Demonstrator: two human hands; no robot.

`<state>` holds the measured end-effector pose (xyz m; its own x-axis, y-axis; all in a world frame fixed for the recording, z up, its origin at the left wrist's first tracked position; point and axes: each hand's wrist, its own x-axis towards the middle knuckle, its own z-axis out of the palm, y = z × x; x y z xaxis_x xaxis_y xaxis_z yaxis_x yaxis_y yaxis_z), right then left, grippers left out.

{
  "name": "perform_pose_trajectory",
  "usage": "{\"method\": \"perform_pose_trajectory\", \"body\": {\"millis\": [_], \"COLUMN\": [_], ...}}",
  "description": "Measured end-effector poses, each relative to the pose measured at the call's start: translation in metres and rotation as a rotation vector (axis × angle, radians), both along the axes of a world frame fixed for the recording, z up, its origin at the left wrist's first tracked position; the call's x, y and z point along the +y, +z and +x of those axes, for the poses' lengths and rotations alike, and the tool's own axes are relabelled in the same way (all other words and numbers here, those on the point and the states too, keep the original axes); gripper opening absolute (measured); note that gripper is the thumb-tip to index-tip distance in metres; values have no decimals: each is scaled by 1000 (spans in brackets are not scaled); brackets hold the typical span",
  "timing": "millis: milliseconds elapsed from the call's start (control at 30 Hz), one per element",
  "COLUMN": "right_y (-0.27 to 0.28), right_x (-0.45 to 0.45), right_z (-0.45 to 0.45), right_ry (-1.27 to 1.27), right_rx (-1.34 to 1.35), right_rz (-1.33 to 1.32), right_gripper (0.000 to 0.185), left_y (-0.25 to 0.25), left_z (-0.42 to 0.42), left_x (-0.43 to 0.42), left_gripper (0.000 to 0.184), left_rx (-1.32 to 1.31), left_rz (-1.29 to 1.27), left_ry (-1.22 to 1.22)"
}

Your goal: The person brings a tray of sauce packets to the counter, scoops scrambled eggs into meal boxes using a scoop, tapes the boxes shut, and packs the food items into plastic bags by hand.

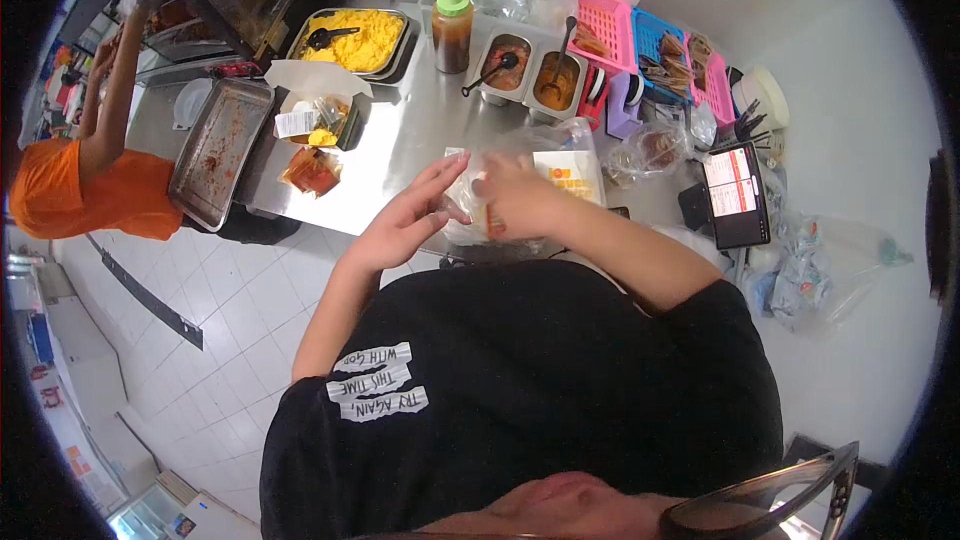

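My left hand (412,215) is held over the front edge of the steel counter, fingers stretched out and thumb apart. Its fingertips come close to a thin clear plastic bag (460,202). My right hand (522,198) curls its slightly blurred fingers at the right side of that bag and appears to grip it. What the bag contains is mostly hidden by the hands. Just right of my right hand lies a white packet with orange print (567,172). Left of my hands sit a plastic-wrapped reddish food packet (312,172) and an open takeaway box (352,128) with yellow food and a labelled packet.
Behind stand a tray of yellow rice (375,38), a green-capped sauce bottle (452,35) and two steel sauce pans (555,82) with ladles. Pink (603,28) and blue baskets and a tablet (735,195) are to the right. An emptied, stained tray (222,155) and an orange-shirted person (95,185) are left.
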<state>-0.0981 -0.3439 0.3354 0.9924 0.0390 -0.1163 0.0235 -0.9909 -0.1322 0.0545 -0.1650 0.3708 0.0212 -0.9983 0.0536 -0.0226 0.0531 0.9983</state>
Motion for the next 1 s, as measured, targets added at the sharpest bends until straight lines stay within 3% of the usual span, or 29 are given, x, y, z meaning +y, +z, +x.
{"method": "perform_pose_trajectory", "body": {"millis": [167,333,433,733,833,933,1000], "right_y": [-13,-8,0,-16,-6,16,-24], "right_x": [11,8,11,-57,-61,-35,-26], "right_z": [5,-4,-6,-34,-37,-24,-5], "right_ry": [-26,-51,-40,-100,-136,-99,121], "right_rx": [56,-16,163,60,-96,9,29], "right_rz": [-26,-63,-54,44,159,339,301], "right_gripper": [58,62,66,85,74,59,49], "left_y": [-2,13,9,16,19,19,21], "left_z": [-2,-8,-13,-12,-14,-17,-21], "left_x": [-6,-8,-13,-15,-17,-20,-22], "left_gripper": [70,69,68,68,69,69,69], "left_rx": [-69,24,-7,8,1,-9,-9], "left_rz": [-36,54,6,27,40,41,41], "left_ry": [6,53,47,91,97,92,87]}}
